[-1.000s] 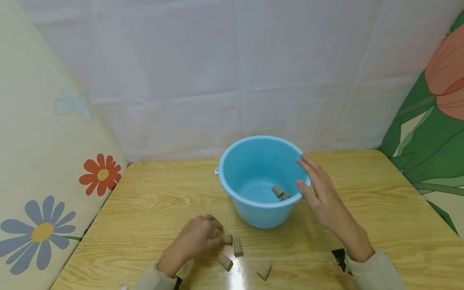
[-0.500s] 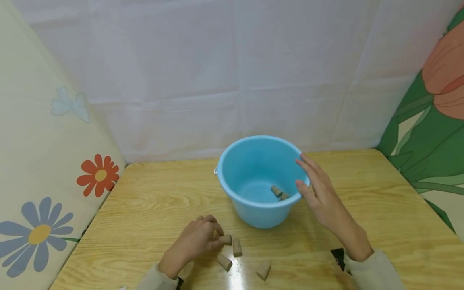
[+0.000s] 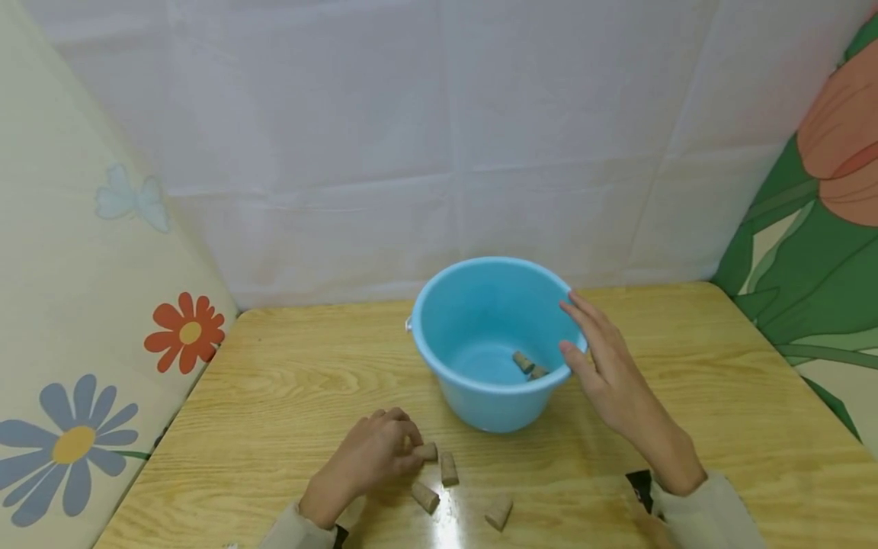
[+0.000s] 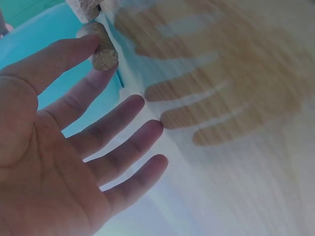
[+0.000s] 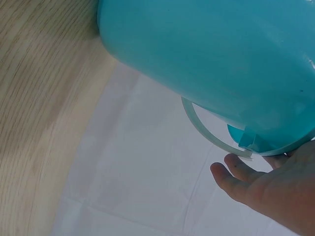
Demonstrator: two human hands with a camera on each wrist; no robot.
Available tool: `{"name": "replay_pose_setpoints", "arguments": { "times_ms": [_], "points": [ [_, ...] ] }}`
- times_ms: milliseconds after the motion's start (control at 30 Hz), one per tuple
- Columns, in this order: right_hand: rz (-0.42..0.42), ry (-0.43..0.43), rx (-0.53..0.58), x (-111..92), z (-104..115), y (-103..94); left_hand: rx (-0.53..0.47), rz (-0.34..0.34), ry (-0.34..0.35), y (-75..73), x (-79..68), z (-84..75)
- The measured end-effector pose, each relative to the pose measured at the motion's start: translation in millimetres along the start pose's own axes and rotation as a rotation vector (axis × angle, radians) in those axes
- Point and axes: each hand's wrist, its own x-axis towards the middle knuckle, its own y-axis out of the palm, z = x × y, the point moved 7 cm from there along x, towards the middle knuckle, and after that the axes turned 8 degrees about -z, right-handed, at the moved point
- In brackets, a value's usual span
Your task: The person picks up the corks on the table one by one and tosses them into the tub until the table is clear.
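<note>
My left hand (image 3: pixel 370 456) is low over the table, left of the blue bucket (image 3: pixel 473 398). Its thumb and index finger pinch a cork (image 4: pixel 105 53); the other fingers are spread in the left wrist view. Beside it lie more corks: an upright-looking one (image 3: pixel 449 469), a nearer one (image 3: pixel 425 497) and a tapered one (image 3: pixel 498 512). Inside the bucket, two corks (image 3: pixel 523 362) rest on the bottom at the right. My right hand (image 3: pixel 613 377) holds the bucket's right rim, thumb and fingertips over the edge. Two of its fingers (image 5: pixel 231 184) stay outside, near the pale handle (image 5: pixel 206 129).
The wood-grain table (image 3: pixel 302 366) ends at a white cloth backdrop (image 3: pixel 329 168). Flower-painted panels stand at the left (image 3: pixel 82 305) and right (image 3: pixel 823 305). A small white thing shows at the bottom edge, left of my left sleeve (image 3: pixel 295 530).
My left hand's fingers have closed in on the nearest cork, which has shifted slightly left. My right hand and the bucket have stayed in place.
</note>
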Motion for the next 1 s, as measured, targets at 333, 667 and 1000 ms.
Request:
{"name": "replay_pose_setpoints", "arguments": {
  "times_ms": [333, 667, 1000],
  "points": [
    [-0.005, -0.007, -0.001, -0.3, -0.1, -0.1, -0.028, -0.026, -0.006, -6.8, 0.3, 3.4],
    [-0.005, -0.011, 0.003, 0.0, 0.0, -0.4, -0.084, -0.195, -0.115, -32.4, 3.1, 12.9],
    [-0.002, -0.008, 0.002, 0.3, -0.5, 0.3, -0.067, -0.466, -0.031, -74.8, -0.1, 5.1]
  ]
}}
